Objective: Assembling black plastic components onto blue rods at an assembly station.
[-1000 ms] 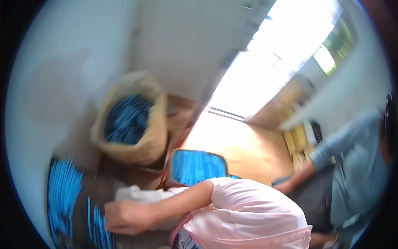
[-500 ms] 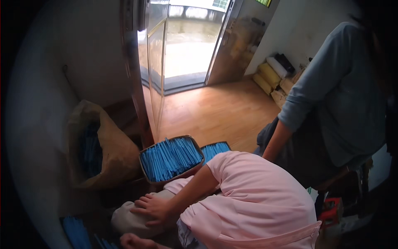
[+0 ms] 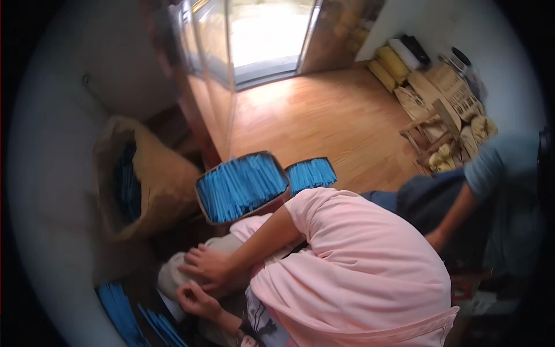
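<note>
My right hand lies flat on my beige-trousered knee, fingers spread and holding nothing. Just below it, my left hand is raised with its fingers curled in. Whether anything sits between those fingers cannot be made out. A pale, flat edge shows beside the left hand, against the knee. Long thin blue sticks lie in a dark space at the lower left, nearest to the left hand. My pink shirt covers much of the lower middle.
An open box of blue sticks stands beyond my knee, with a smaller box behind it. A brown paper sack holds more at the left. Another person's arm is at the right. A wooden stool stands beside sacks.
The view has tilted, showing more floor at the right. My left hand has risen closer to my right hand, which stays on the knee. The other person appears lower and farther right.
</note>
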### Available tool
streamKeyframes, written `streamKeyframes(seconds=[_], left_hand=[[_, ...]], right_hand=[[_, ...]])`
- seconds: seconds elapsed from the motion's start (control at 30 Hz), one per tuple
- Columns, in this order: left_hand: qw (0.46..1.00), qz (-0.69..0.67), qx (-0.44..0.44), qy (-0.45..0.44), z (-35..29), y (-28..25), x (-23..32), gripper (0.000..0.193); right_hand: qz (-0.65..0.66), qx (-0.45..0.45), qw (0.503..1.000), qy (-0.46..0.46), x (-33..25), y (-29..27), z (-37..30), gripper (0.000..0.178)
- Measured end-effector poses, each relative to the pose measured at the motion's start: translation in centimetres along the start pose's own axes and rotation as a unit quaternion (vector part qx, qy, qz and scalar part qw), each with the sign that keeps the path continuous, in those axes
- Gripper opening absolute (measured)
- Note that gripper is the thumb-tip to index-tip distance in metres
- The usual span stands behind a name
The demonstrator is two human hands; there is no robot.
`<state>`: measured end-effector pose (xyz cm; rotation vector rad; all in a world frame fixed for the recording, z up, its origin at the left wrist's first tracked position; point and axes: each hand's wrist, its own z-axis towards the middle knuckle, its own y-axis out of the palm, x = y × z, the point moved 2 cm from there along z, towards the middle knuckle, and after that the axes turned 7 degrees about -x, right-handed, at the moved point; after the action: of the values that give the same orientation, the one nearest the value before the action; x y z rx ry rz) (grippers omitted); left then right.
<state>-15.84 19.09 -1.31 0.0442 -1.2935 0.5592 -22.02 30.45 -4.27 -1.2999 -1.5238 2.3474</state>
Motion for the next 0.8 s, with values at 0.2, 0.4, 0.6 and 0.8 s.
streamKeyframes(seconds=[0.2, 0.4, 0.6, 0.8], left_hand=[[0.998, -0.052, 0.035, -0.002, -0.8, -0.7, 1.8, 0.011], [0.976, -0.051, 0.201, -0.060, -5.6, -6.1, 1.8, 0.013], [0.939, 0.012, 0.333, -0.082, -10.7, -10.1, 1.3, 0.015], [0.923, 0.000, 0.383, -0.049, -11.4, -11.6, 1.9, 0.015]], right_hand=[[-0.071, 0.137, 0.981, -0.114, 0.8, -1.0, 1.4, 0.054], [-0.062, -0.032, 0.947, -0.313, -7.2, -4.0, 4.7, 0.022], [-0.188, -0.192, 0.872, -0.410, -11.9, -0.1, 3.6, 0.012], [-0.238, -0.249, 0.810, -0.474, -14.6, 2.6, 3.0, 0.009]])
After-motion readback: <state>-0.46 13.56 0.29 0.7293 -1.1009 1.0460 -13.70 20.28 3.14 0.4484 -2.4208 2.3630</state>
